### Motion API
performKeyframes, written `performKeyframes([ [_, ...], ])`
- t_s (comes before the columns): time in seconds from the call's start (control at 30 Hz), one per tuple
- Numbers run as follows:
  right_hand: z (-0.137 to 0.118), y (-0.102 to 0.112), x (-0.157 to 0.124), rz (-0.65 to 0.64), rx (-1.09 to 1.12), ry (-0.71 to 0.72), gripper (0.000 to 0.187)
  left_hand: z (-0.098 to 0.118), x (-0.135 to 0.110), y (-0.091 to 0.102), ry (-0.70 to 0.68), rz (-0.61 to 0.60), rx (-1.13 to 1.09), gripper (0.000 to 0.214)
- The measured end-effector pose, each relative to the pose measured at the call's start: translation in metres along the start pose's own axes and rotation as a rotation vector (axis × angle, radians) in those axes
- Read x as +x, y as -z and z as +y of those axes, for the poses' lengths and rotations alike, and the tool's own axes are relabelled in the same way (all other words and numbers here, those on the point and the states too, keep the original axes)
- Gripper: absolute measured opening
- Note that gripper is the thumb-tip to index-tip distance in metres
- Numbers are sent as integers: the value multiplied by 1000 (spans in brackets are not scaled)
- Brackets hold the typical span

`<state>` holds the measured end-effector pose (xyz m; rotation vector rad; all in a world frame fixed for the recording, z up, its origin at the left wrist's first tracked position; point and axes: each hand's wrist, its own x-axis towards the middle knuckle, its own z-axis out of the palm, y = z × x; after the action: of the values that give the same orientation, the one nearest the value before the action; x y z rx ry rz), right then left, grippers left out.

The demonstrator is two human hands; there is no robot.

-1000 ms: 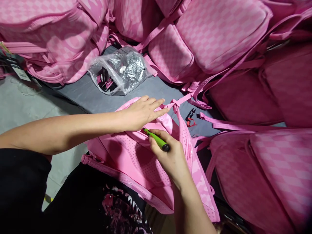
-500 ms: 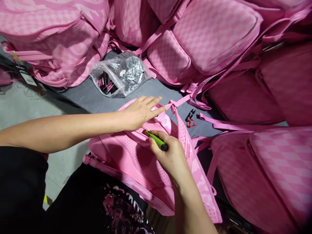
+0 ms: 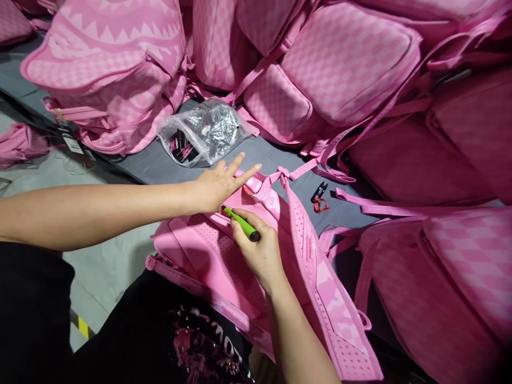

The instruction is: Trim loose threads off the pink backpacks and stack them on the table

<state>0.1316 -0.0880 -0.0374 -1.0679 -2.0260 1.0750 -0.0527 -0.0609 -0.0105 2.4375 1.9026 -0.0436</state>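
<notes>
A pink backpack (image 3: 208,261) lies back side up in front of me on the dark grey table (image 3: 160,162). My left hand (image 3: 220,184) rests flat on its top edge, fingers stretched out and spread. My right hand (image 3: 256,248) is closed round a green tool with a black end (image 3: 241,224), its tip pressed on the backpack just below my left hand. The backpack's shoulder strap (image 3: 316,261) runs down to the right of my right hand.
Several pink checkered backpacks (image 3: 344,64) are piled at the back and right. A clear plastic bag of small tags (image 3: 202,133) lies beyond my left hand. Small black thread snips (image 3: 319,193) lie on the table to the right. Grey floor shows at the left.
My left fingers have lifted and spread slightly. My right hand with the green tool has shifted a little left. The camera has tilted, showing more of the back pile.
</notes>
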Motion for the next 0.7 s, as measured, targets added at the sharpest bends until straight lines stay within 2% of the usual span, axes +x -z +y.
performKeyframes([
  [0.1,1,3,-1,3,-15,3,27,-1,0,7,-6,-46,12,120],
  [0.23,-1,10,-1,-6,-45,11,27,-11,1,15,-79,-114,-7,115],
  [0.37,-3,17,0,-29,-55,17,28,-24,-1,11,-137,-113,-63,118],
  [0.53,-4,19,-1,-46,-102,43,29,-28,-9,2,0,-62,-163,124],
  [0.6,-5,19,-2,-53,-114,48,29,-27,-10,5,53,-141,-177,122],
  [0.7,-7,19,-1,-71,-98,23,29,-28,-7,16,48,-285,-198,120],
])
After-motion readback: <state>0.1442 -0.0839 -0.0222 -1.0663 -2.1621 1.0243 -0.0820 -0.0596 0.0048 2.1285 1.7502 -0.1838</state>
